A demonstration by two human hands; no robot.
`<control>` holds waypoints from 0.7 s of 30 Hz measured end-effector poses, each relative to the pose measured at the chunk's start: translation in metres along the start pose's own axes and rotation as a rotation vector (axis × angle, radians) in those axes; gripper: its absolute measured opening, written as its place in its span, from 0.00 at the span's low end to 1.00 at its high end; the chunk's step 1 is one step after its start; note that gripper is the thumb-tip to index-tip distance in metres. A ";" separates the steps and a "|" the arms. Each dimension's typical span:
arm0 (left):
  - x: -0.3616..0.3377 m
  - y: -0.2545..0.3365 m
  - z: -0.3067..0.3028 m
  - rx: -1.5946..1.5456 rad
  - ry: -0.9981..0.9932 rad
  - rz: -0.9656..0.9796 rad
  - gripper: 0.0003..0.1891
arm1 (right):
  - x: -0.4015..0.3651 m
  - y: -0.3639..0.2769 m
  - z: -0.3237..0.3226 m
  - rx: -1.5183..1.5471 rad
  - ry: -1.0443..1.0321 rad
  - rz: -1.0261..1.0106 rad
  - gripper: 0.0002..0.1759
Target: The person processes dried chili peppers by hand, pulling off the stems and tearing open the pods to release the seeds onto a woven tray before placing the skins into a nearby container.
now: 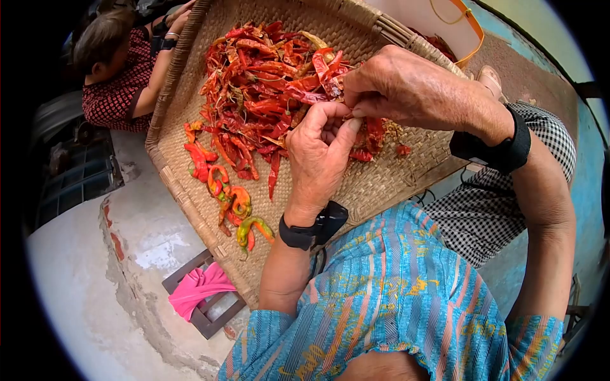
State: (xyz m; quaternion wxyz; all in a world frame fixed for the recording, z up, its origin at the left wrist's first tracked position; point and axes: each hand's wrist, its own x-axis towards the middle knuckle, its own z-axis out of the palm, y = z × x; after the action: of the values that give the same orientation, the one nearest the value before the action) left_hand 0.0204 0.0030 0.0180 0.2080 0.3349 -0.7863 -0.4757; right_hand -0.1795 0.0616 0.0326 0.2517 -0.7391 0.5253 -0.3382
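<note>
Both of my hands meet over a large woven tray (356, 184) that bears a heap of dried red chillies (260, 76). My left hand (324, 143) is closed, thumb and forefinger pinched together at the heap's near edge. Touching it from the right, my right hand (406, 89) is also closed in a pinch. A pale, torn piece of red chilli (330, 82) shows beside the fingertips; what exactly each hand grips is hidden. Fresher orange, red and green chillies (240, 202) lie in a row on the tray's left part.
At the upper left another person (117, 70) in a dark patterned top has a hand by the tray's rim. A white container with an orange rim (467, 32) stands at the top right. A pink cloth (198, 289) hangs on a dark wooden frame (222, 311) below the tray.
</note>
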 end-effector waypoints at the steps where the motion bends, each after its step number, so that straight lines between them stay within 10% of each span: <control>1: -0.002 -0.001 -0.001 0.017 0.002 0.035 0.07 | 0.000 -0.001 -0.003 -0.045 -0.009 -0.018 0.09; 10: -0.023 -0.017 -0.022 0.258 -0.117 0.087 0.08 | -0.010 0.006 -0.056 -0.227 0.523 0.017 0.08; 21: -0.023 -0.035 -0.014 0.535 -0.164 0.386 0.11 | -0.001 0.002 0.012 -0.139 -0.101 0.063 0.12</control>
State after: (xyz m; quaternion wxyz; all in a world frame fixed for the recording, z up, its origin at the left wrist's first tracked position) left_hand 0.0571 0.0000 -0.0073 0.1348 0.1833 -0.9463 -0.2298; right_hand -0.1718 0.0618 0.0228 0.2365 -0.7539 0.5572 -0.2554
